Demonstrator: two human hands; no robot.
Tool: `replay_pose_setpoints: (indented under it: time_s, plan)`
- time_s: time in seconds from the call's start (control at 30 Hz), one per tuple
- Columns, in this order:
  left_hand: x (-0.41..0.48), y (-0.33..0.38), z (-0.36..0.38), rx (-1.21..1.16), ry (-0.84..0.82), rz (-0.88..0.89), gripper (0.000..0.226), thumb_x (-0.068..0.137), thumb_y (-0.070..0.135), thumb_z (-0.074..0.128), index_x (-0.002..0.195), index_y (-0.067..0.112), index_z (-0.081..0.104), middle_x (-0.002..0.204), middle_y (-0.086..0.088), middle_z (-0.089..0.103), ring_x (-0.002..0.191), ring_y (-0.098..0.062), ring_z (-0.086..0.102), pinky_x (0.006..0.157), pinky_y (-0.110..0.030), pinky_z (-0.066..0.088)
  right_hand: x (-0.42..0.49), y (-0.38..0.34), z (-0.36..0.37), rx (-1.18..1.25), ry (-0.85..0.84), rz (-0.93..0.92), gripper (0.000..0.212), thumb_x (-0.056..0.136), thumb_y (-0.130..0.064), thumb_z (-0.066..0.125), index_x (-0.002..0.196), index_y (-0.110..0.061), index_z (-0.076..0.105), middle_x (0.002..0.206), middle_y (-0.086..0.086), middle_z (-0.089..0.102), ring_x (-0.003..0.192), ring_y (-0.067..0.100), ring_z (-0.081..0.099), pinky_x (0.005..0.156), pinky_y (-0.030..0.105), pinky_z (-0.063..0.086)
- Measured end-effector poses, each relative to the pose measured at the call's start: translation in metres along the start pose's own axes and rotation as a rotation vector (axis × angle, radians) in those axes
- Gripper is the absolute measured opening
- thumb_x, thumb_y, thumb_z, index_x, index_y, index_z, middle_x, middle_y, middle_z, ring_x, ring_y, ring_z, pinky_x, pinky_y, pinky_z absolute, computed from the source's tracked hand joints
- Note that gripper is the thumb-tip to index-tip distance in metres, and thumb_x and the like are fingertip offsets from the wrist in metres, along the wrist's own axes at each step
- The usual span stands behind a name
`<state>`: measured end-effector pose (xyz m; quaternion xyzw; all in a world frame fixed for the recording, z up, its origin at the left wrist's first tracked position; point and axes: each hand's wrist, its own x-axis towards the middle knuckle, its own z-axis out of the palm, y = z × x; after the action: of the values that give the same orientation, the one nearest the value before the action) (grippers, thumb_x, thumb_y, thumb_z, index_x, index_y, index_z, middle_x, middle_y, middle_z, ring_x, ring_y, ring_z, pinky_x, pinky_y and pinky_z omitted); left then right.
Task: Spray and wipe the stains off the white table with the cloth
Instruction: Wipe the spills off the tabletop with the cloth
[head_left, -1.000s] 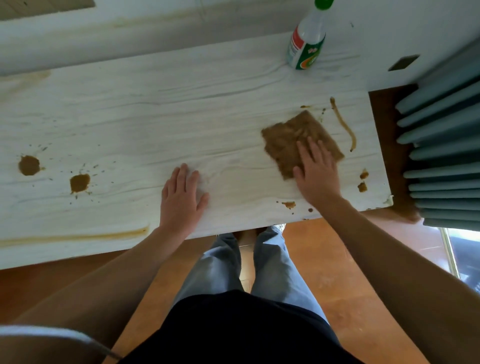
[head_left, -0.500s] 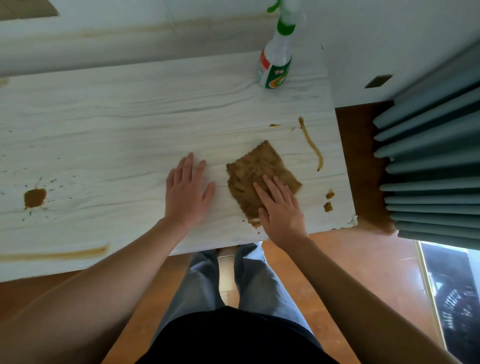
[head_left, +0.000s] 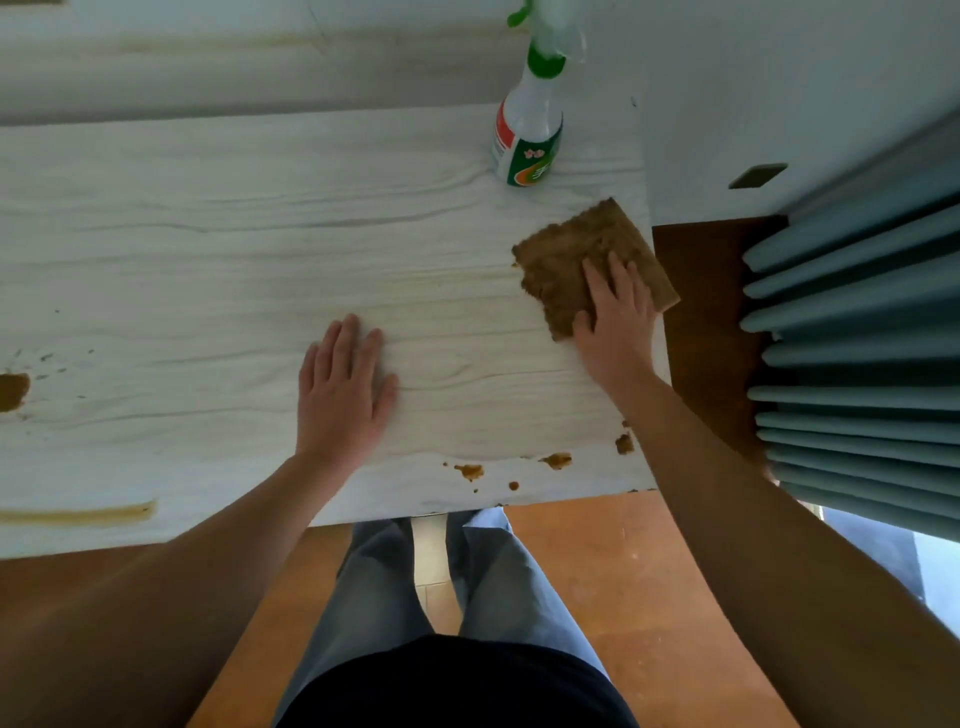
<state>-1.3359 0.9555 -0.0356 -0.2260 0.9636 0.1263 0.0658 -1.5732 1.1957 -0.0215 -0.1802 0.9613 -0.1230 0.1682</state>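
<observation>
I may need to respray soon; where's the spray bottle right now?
In the head view, the spray bottle stands upright at the far right of the table, just beyond the brown cloth under the right hand.

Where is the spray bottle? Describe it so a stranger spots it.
Start at the white table and go to its far right corner. The spray bottle stands upright there, beyond the brown cloth. It alone is white with a green trigger top.
</observation>
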Motion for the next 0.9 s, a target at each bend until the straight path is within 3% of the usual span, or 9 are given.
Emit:
replay_pose_setpoints:
  time_s: [0.1, 0.23, 0.4, 0.53, 0.63, 0.8, 0.9]
  plan:
    - [-0.001, 0.002, 0.002, -0.001, 0.002, -0.019, 0.060, 0.105, 0.047, 0.027, 0.157, 0.016, 0.029, 0.168, -0.012, 0.019, 0.157, -0.029, 0.011, 0.127, -0.048, 0.012, 0.013, -0.041, 0.010, 0.026, 0.032, 0.020, 0.067, 0.095, -0.021, 0.051, 0.157, -0.030, 0.027, 0.168, 0.007, 0.011, 0.154, 0.031, 0.004, 0.124, 0.050, 0.002]
    - [-0.002, 0.004, 0.003, 0.006, 0.008, -0.017, 0.061, 0.105, 0.047, 0.026, 0.157, 0.015, 0.030, 0.168, -0.013, 0.020, 0.157, -0.029, 0.011, 0.126, -0.051, 0.015, -0.018, -0.075, 0.029, 0.038, -0.013, -0.153, 0.067, 0.093, -0.019, 0.052, 0.156, -0.030, 0.032, 0.168, 0.008, 0.013, 0.154, 0.030, 0.005, 0.125, 0.049, 0.003]
    - [-0.001, 0.002, 0.002, 0.015, 0.011, -0.010, 0.061, 0.105, 0.047, 0.029, 0.156, 0.014, 0.032, 0.167, -0.015, 0.023, 0.156, -0.031, 0.014, 0.125, -0.052, 0.017, -0.071, -0.043, 0.037, -0.038, -0.092, -0.395, 0.060, 0.098, -0.029, 0.048, 0.156, -0.026, 0.034, 0.166, 0.006, 0.021, 0.154, 0.026, 0.012, 0.125, 0.049, 0.016]
    - [-0.001, 0.000, 0.003, 0.022, 0.013, -0.002, 0.062, 0.105, 0.049, 0.028, 0.157, 0.015, 0.030, 0.167, -0.014, 0.020, 0.157, -0.030, 0.013, 0.126, -0.050, 0.016, -0.047, 0.009, 0.010, -0.078, -0.103, -0.248, 0.066, 0.099, -0.044, 0.045, 0.159, -0.028, 0.021, 0.168, 0.000, 0.011, 0.155, 0.022, 0.004, 0.125, 0.048, 0.012]
    - [0.000, -0.001, 0.005, 0.024, 0.018, 0.009, 0.062, 0.105, 0.049, 0.026, 0.158, 0.016, 0.028, 0.168, -0.014, 0.020, 0.157, -0.029, 0.012, 0.126, -0.049, 0.014, 0.000, 0.019, -0.013, -0.109, -0.080, -0.116, 0.070, 0.098, -0.043, 0.049, 0.159, -0.029, 0.018, 0.168, 0.002, 0.009, 0.154, 0.027, 0.006, 0.125, 0.051, 0.011]
    - [-0.001, 0.000, 0.006, 0.027, 0.015, -0.003, 0.062, 0.104, 0.047, 0.028, 0.157, 0.015, 0.029, 0.167, -0.014, 0.020, 0.157, -0.029, 0.013, 0.126, -0.049, 0.014, 0.042, -0.035, -0.007, -0.073, -0.021, 0.032, 0.068, 0.099, -0.038, 0.051, 0.159, -0.028, 0.021, 0.168, 0.004, 0.010, 0.154, 0.030, 0.007, 0.122, 0.054, 0.017]
    - [-0.001, 0.001, 0.001, 0.028, -0.001, 0.002, 0.062, 0.104, 0.047, 0.029, 0.157, 0.015, 0.029, 0.167, -0.014, 0.021, 0.156, -0.030, 0.014, 0.126, -0.051, 0.016, 0.017, -0.073, 0.015, -0.065, -0.022, -0.017, 0.067, 0.099, -0.037, 0.050, 0.159, -0.027, 0.022, 0.169, 0.004, 0.008, 0.154, 0.029, 0.005, 0.122, 0.050, 0.012]
